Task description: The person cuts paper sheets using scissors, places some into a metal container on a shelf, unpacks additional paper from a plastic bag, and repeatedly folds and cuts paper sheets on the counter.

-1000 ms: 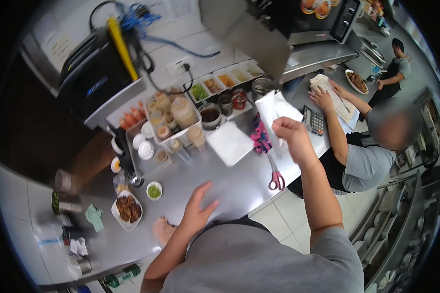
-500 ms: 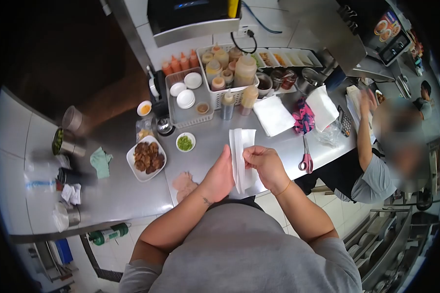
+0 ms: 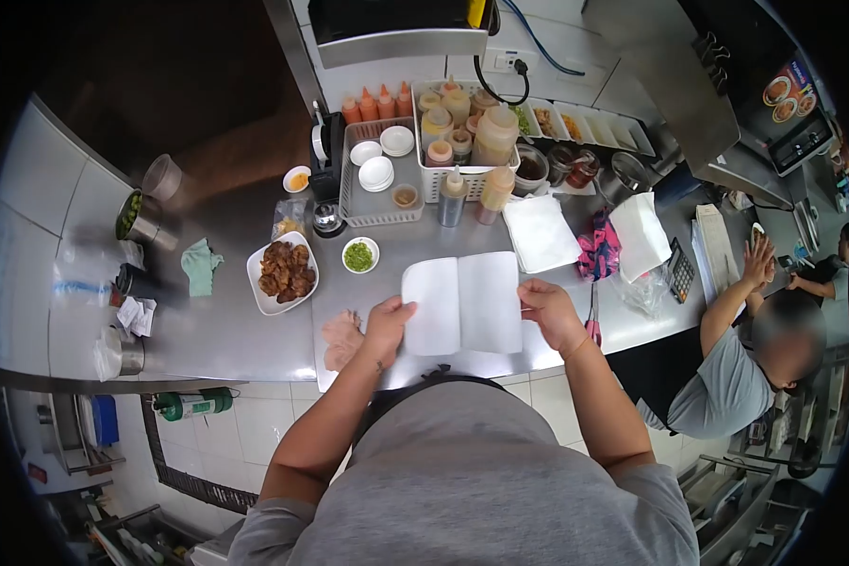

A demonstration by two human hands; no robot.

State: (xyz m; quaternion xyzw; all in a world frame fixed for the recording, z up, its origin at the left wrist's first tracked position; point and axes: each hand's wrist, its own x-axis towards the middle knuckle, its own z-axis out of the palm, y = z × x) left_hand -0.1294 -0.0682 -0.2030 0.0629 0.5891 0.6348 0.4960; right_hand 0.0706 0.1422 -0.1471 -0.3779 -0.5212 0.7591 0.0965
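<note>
A white paper napkin [image 3: 434, 307], creased down its middle, is spread between my two hands above the steel counter. My left hand [image 3: 388, 325] pinches its left edge, thumb on top. At the right edge, my right hand [image 3: 549, 314] grips it between thumb and fingers. Beyond the napkin sits a small bowl of chopped green onion [image 3: 359, 255]. A square white dish of browned fried meat [image 3: 284, 274] lies to the left. A crumpled pinkish plastic glove or bag [image 3: 342, 340] rests beside my left hand.
Stacked napkins [image 3: 541, 234], a colourful cloth [image 3: 598, 247], scissors [image 3: 593, 316] and a calculator [image 3: 679, 272] lie to the right. Sauce bottles fill a white basket [image 3: 436, 184] at the back. A co-worker [image 3: 726, 373] stands at right. A green cloth [image 3: 201, 267] lies left.
The napkin was folded narrow between my hands; now it is opened out wide. My hands have moved apart. The view has shifted somewhat, and the co-worker's posture differs.
</note>
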